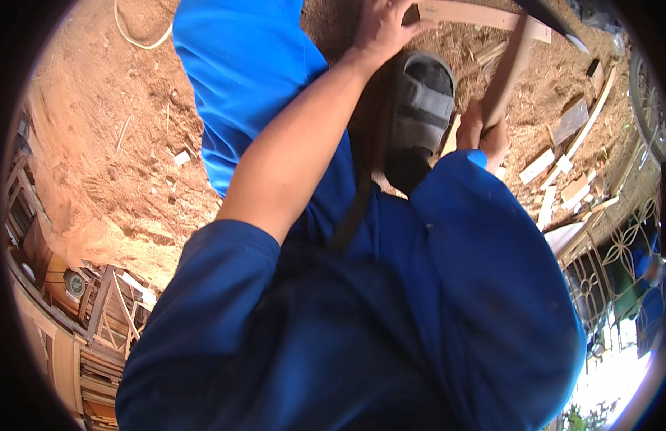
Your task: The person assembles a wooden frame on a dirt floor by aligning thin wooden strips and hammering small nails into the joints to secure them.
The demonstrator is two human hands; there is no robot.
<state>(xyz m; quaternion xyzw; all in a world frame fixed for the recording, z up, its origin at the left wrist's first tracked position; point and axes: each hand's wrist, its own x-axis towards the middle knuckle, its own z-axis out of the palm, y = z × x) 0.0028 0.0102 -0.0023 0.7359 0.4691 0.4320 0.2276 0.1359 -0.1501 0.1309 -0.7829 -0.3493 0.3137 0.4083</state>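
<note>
At the top edge, my left hand [387, 30] is around the near end of a pale, flat strip of wood [477, 14], thumb along its lower edge. Part of that hand's fingers lies beyond the picture. My right hand [484, 136], by my right knee, is closed around the wooden handle of an adze-like tool [509, 72]. Its dark head [552, 23] reaches over the strip's right part and tapers to a bright tip. Between my hands is my foot in a grey strapped sandal [423, 108].
Brown ground [110, 136] is strewn with sawdust and chips. Wood offcuts [538, 165] and a long curved strip [595, 118] lie at right. Beyond them stand a metal lattice [609, 266] and a wheel [645, 108]. Timber frames [110, 309] are at lower left.
</note>
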